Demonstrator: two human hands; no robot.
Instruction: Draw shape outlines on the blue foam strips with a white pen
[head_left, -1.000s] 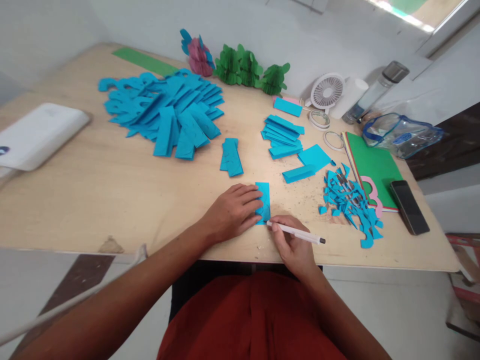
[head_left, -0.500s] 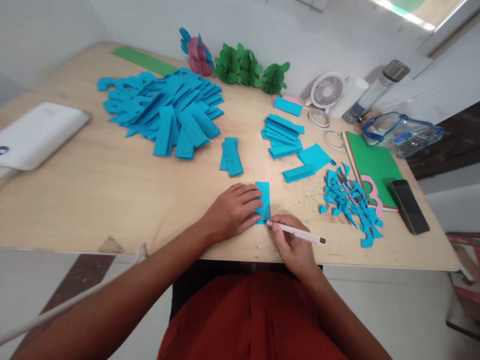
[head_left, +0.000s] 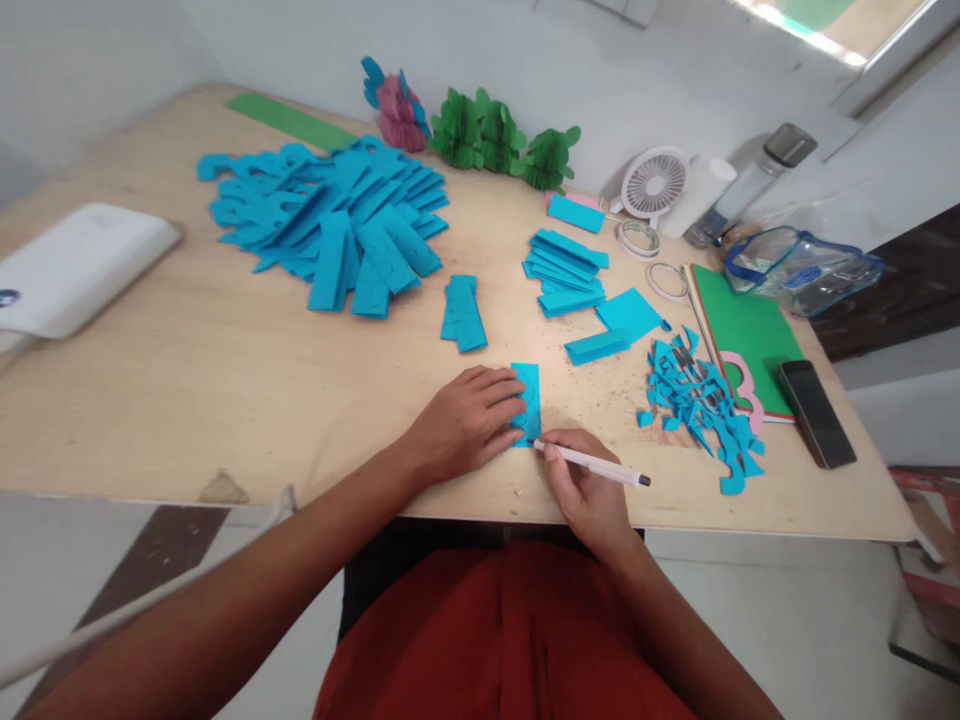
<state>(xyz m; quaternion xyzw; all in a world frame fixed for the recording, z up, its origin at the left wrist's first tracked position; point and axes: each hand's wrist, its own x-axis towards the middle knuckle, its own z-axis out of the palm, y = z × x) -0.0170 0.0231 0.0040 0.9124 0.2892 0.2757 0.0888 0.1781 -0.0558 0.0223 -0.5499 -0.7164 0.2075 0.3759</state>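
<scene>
A small blue piece of folded paper with drawn curved lines lies on the wooden table in front of me. Flat across its left side rests my left hand, fingers stretched out and pressing it down. My right hand is closed around a white pen, whose tip touches the paper near its lower right corner. Two or so marked blue strips lie just beyond the left hand. Farther left spreads a big pile of blue paper pieces, some with cut curved ends.
Folded blue papers and blue scraps lie to the right. Beyond them are a green sheet stack, a phone, a small fan, a bottle and tape rolls. A white device sits at left; green paper crafts stand at the wall.
Almost nothing differs. Both hands, the pen and the blue paper keep their places; the view has shifted very slightly.
</scene>
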